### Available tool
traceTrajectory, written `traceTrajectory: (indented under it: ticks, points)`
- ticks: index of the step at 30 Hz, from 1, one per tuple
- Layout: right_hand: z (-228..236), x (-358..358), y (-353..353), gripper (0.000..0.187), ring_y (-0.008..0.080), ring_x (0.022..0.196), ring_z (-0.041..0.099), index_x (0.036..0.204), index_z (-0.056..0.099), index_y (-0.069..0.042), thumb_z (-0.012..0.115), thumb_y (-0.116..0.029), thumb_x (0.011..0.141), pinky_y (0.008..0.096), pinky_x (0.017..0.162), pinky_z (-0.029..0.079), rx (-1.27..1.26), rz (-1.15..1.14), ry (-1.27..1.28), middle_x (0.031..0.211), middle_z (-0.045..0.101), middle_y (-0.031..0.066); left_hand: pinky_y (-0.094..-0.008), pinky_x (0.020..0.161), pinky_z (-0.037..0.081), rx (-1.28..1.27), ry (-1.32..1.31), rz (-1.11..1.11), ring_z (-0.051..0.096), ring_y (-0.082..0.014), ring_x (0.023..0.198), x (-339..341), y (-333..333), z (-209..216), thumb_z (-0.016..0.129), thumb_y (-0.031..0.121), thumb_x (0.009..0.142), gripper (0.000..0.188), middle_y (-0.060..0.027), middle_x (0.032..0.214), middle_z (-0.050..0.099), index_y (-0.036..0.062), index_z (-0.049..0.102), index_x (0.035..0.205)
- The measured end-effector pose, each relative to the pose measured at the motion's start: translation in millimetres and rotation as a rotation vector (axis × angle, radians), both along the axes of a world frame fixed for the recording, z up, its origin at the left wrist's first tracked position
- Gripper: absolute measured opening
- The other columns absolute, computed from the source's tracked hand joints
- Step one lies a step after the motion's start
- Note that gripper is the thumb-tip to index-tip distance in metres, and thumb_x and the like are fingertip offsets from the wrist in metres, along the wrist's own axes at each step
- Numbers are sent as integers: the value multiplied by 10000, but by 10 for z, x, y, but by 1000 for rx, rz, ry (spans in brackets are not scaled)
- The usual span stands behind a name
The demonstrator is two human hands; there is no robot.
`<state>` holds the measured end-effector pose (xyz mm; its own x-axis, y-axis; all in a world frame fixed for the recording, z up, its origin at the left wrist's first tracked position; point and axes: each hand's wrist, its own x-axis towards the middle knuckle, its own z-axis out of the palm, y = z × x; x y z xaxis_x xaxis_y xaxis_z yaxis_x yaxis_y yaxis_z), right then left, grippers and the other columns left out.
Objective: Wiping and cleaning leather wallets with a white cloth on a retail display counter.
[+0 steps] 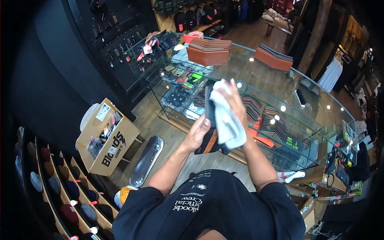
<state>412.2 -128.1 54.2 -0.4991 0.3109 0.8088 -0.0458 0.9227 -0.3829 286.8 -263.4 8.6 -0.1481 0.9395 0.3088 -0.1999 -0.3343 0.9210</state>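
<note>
Head view, folks: what's each hand actually got here?

Both are busy. The left hand (196,135) has a dark wallet-like item (209,110) pinched narrow, thumb along its near edge. The right hand (235,102) holds a bunched white cloth (229,124), fingers stretched out over the top of it.

Ok, and where's the item sitting, exactly?

In the air between the two, to the right of the left hand and just left of the right hand. Long axis runs pretty much up and away past the left thumb, so it's more lengthwise than crosswise. A brown strip (210,142) shows low down, just right of the left fingers.

So which hand's nearer?

Left, easily, since it's the one gripping. As far as I can see, the right only meets it through the cloth, which lies along the item's right side. That whole face is covered, so I can't tell how much of it is touching or how hard the right hand presses.

Anything else around?

Beyond both hands, a stack of brown wallets (208,54) stands on the glass surface (264,82), with a second wallet stack (274,59) farther right. There's a brush (299,98) well off to the right hand's right, and a cardboard box (110,150) well left of the left hand.
</note>
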Motion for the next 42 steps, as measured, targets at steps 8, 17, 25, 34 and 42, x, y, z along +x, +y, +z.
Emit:
traceTrajectory:
  ticks: [8,17,25,34,42]
  points:
    - [-337,335,520,403,269,1266,589,1422,523,-20,467,-161,1049,368,1080,453,-653,8,214,1411,590,183,-336,1168,302,33,89,21,425,-184,1386,50,-13,155,468,285,1090,570,-122,1514,463,-43,340,1538]
    - [-618,327,-283,590,189,1274,548,1524,406,-17,603,-278,1033,331,1085,437,-1154,404,381,1438,543,95,-309,1025,452,164,211,525,541,-139,1176,80,405,-191,603,132,1023,570,-100,1346,553,8,383,1534]
    - [-307,218,-555,494,408,1476,355,1469,511,-45,592,-207,1009,463,1191,296,-336,102,-5,1545,418,257,-398,1202,325,-105,-584,-80,340,-237,1478,166,371,-136,443,518,1062,698,-81,1643,286,168,236,1629]
    - [-165,-20,-450,649,459,1475,337,1433,573,-126,673,7,805,511,1204,313,-79,31,-108,1556,436,201,-442,1203,333,78,-421,56,436,-292,1423,65,299,157,265,632,1061,768,-166,1559,416,72,282,1587]
    - [141,-92,-295,562,432,1414,444,1396,594,-102,717,-57,849,465,1119,419,-214,33,24,1479,501,245,-407,1221,283,67,-467,58,306,-215,1498,154,268,121,291,544,1086,717,-89,1633,302,69,185,1613]
